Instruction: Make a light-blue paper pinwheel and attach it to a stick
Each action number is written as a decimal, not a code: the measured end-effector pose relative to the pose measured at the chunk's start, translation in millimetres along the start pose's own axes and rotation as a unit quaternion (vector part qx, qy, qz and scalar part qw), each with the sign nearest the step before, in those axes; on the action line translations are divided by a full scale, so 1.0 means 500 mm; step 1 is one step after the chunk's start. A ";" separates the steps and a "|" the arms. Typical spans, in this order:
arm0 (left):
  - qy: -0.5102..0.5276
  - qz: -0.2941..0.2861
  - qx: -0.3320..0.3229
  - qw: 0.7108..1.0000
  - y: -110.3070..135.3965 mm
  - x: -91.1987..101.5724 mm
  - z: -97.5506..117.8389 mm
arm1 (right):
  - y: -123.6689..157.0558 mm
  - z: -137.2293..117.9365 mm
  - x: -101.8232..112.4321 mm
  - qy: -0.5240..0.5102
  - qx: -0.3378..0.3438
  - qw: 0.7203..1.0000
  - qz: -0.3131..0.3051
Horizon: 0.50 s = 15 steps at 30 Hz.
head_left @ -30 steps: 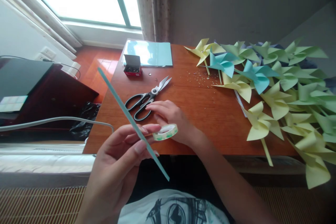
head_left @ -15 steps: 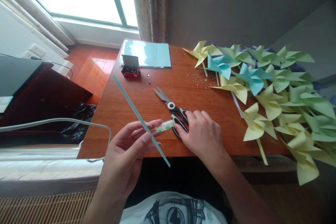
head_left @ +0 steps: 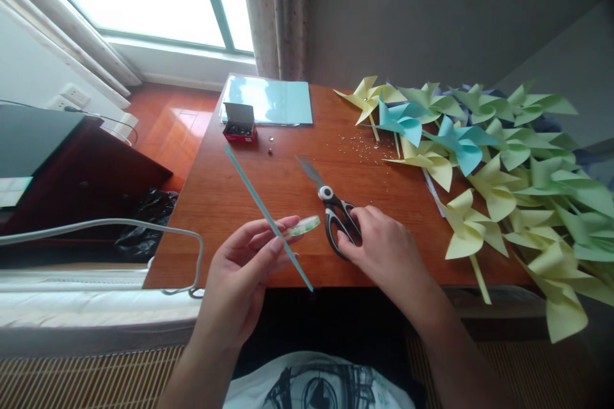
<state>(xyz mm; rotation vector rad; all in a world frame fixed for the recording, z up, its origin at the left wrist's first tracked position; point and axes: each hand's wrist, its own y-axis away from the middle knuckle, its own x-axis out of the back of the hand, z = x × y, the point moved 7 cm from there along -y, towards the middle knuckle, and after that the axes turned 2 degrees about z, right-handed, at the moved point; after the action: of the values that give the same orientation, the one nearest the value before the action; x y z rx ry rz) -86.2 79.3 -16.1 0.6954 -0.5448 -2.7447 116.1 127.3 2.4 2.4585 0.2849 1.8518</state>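
Between the thumb and fingers of my left hand (head_left: 254, 262) are a thin light-blue paper stick (head_left: 256, 195), slanting down to the right, and a small roll of clear tape (head_left: 304, 225) with green print. My right hand (head_left: 384, 243) grips the black-and-white handles of a pair of scissors (head_left: 326, 193) over the table, to the right of the tape. The scissor blades point away and to the left, nearly closed. My right fingertips are partly hidden behind the handles.
Yellow, green and blue paper pinwheels (head_left: 463, 223) cover the table's right side. Small scraps (head_left: 359, 147) lie beside them. At the back left stand a small red box of thumbtacks (head_left: 240, 131) and a pack of light-blue paper (head_left: 295, 99). A white cable (head_left: 119, 220) crosses the left.
My right hand has moved the scissors a little to the right, away from the tape. My left hand has shifted slightly right with the paper stick and tape.
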 end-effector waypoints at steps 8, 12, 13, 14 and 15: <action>0.033 -0.015 0.015 0.999 -0.017 -0.018 -0.016 | 0.086 0.061 -0.027 -0.553 -0.047 0.818 -0.149; 0.041 -0.032 0.025 0.998 -0.023 -0.031 -0.026 | 0.165 0.052 -0.043 -0.634 -0.050 0.727 -0.259; 0.042 -0.034 0.028 0.998 -0.024 -0.033 -0.028 | 0.185 0.053 -0.048 -0.643 -0.065 0.709 -0.282; 0.043 -0.036 0.031 0.998 -0.025 -0.035 -0.030 | 0.199 0.061 -0.052 -0.653 -0.099 0.697 -0.279; 0.045 -0.037 0.032 0.998 -0.026 -0.037 -0.032 | 0.211 0.070 -0.057 -0.654 -0.133 0.690 -0.280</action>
<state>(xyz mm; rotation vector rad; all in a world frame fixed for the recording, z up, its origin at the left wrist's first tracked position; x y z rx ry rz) -64.4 92.3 -27.0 0.8665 -0.6017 -2.7586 154.4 20.9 -18.6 2.3589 0.4932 -0.2614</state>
